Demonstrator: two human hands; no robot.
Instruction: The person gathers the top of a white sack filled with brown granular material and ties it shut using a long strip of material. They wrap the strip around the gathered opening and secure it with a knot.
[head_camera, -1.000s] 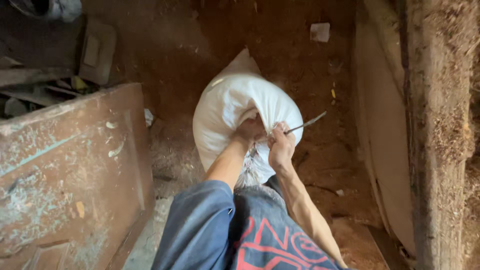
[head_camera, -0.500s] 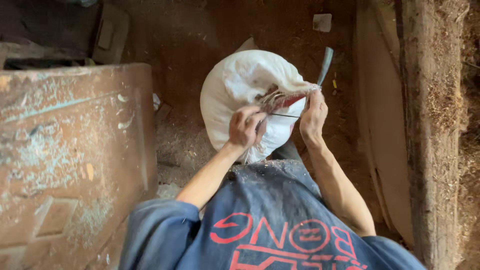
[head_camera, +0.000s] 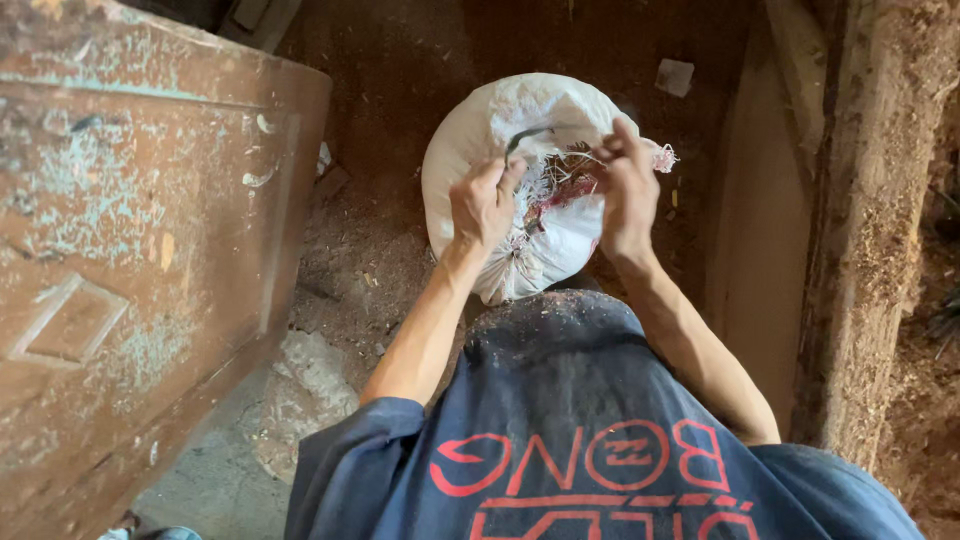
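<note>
White woven sack (head_camera: 500, 130): upper centre of frame, standing on the dirt floor (head_camera: 400, 60), its frayed mouth gathered toward the person. Left hand (head_camera: 485, 205): closed on the bunched sack mouth and a thin dark needle-like tool (head_camera: 525, 138). Right hand (head_camera: 625, 185): fingers pinched on the sack's edge, just right of the left hand. Rusty metal panel (head_camera: 130, 250): left of frame. Rough wooden post (head_camera: 880, 220): right.
</note>
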